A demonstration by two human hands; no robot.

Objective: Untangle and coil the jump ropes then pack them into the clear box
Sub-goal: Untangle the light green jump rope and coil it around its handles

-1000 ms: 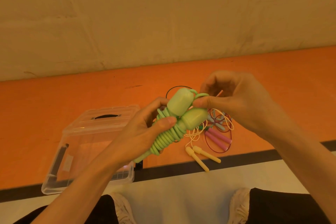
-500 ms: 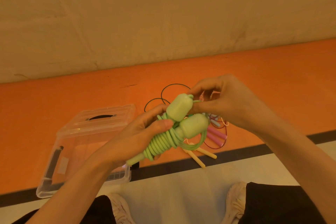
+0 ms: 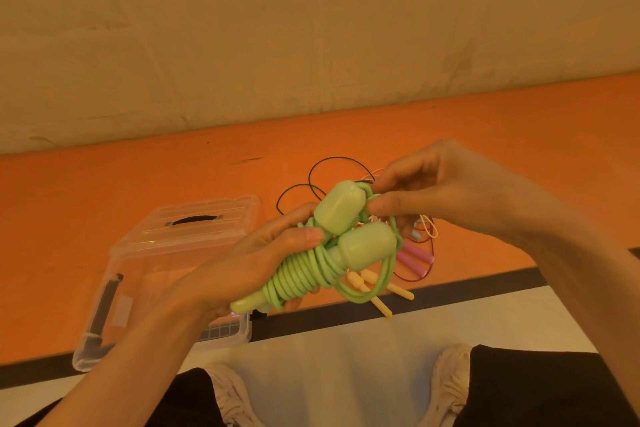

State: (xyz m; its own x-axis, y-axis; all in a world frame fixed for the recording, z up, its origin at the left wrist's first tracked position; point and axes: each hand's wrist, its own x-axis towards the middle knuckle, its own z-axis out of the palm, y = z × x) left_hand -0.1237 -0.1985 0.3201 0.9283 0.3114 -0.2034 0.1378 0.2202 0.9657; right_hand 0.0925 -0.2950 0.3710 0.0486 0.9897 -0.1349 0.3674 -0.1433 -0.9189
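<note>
The left hand [image 3: 256,267] holds the wound green jump rope [image 3: 311,270] up above the floor while the right hand [image 3: 446,194] pinches its loose end, probably to tuck it, then the clear box [image 3: 114,291] comes next

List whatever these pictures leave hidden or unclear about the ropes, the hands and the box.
Head view only:
- Green jump rope: the free cord end is hidden behind the right hand; tucked or loose, cannot tell.
- Green handles' lower ends: partly covered by the left hand.
- Ropes on the floor: partly behind hands and green rope; their count and tangling unclear.
- Clear box: near side hidden by the left forearm; contents uncertain.
</note>
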